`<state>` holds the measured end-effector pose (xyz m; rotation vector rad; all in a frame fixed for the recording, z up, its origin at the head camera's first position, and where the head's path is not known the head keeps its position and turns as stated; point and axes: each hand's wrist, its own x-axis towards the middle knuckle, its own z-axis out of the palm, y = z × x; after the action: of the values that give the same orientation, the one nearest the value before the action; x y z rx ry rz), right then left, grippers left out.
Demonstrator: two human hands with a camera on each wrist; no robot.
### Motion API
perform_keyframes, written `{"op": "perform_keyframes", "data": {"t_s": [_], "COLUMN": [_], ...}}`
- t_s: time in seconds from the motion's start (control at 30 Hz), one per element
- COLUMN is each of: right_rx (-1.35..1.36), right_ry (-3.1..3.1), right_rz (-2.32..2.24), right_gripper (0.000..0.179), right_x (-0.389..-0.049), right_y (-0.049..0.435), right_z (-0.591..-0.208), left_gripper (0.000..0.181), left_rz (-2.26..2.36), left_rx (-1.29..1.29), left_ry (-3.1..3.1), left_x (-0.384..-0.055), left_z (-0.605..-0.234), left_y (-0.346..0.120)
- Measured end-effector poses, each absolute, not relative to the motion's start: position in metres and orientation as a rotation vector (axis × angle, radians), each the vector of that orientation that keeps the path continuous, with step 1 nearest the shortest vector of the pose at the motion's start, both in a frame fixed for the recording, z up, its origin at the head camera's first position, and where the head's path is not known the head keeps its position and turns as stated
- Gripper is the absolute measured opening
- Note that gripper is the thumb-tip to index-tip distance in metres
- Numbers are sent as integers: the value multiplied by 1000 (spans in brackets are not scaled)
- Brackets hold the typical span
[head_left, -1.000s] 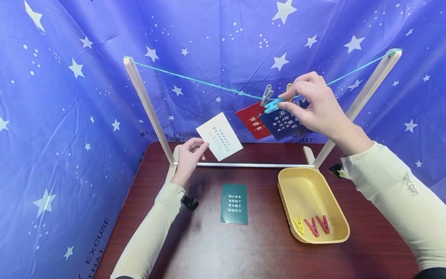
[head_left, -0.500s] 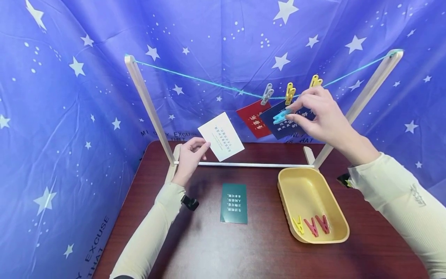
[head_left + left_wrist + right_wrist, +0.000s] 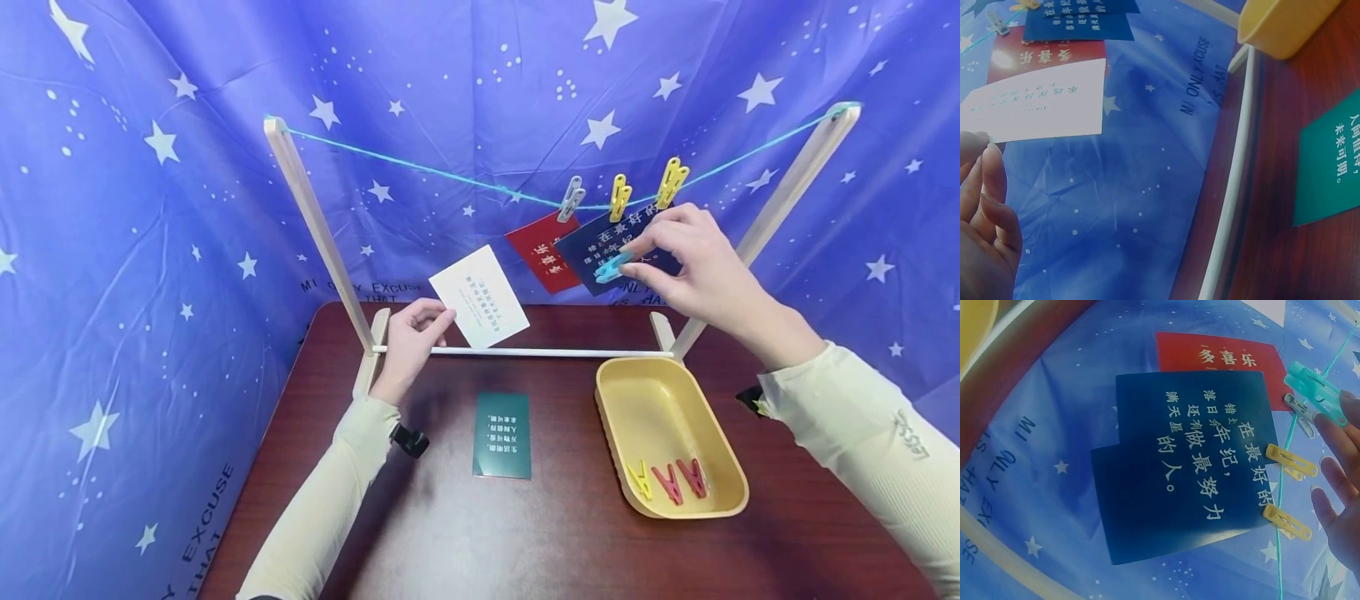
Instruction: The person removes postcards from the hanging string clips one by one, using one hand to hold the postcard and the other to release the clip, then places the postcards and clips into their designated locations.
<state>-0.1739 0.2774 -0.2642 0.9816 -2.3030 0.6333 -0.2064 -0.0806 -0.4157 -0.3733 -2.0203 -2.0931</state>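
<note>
My left hand (image 3: 411, 342) pinches a white printed card (image 3: 480, 297) by its edge, holding it tilted above the white crossbar. Between thumb and fingertips, my right hand (image 3: 693, 267) grips a light blue clothespin (image 3: 615, 267), which overlaps the dark blue cards in the head view. A green string (image 3: 420, 169) sags between two wooden posts. From it hang a red card (image 3: 1216, 353) under a grey clothespin (image 3: 572, 200) and two overlapping dark blue cards (image 3: 1147, 506) under yellow clothespins (image 3: 1290, 461). Part of the red card is hidden behind the blue ones.
A green card (image 3: 502, 435) lies on the brown table (image 3: 450, 533). At the right stands a yellow tray (image 3: 609, 417) with one yellow and two red clothespins (image 3: 692, 478) inside. The wooden frame's posts (image 3: 318, 233) rise at both sides, before a starry blue curtain.
My right hand has come down and right from the string beside the grey clothespin, bringing the light blue clothespin along. The white card has shifted slightly right in my left hand.
</note>
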Motion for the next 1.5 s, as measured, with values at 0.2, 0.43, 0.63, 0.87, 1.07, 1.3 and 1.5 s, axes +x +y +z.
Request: {"op": "perform_keyframes", "data": {"t_s": [0.2,0.43,0.63,0.87,1.07,1.3,1.5], "right_rx": [1004,1013,1021,961,911,873,864], "right_ry": [-2304,-2314,-2328,-2374,-2439,-2472,-2495], "right_rz": [621,609,573,569,557,540,535], "right_gripper": [24,25,25,28,29,29,29], "right_x": [-172,-169,-169,-166,-165,-165,-163], "right_y": [281,285,288,292,296,298,298], "right_z": [-272,-280,-289,-295,-300,-304,-305], "left_gripper": [14,12,10,12,12,12,12], "left_rz": [-2091,-2086,-2089,-2106,-2120,-2136,-2127], "left_rx": [-423,-457,-418,-405,-443,-452,-460], "left_ry": [-1992,-1984,-1994,-1995,-1998,-2029,-2036], "left_x": [-206,-203,-200,-197,-196,-195,-194], "left_z": [-424,-429,-429,-430,-431,-433,-435], "left_y": [-82,-84,-84,-83,-82,-81,-81]}}
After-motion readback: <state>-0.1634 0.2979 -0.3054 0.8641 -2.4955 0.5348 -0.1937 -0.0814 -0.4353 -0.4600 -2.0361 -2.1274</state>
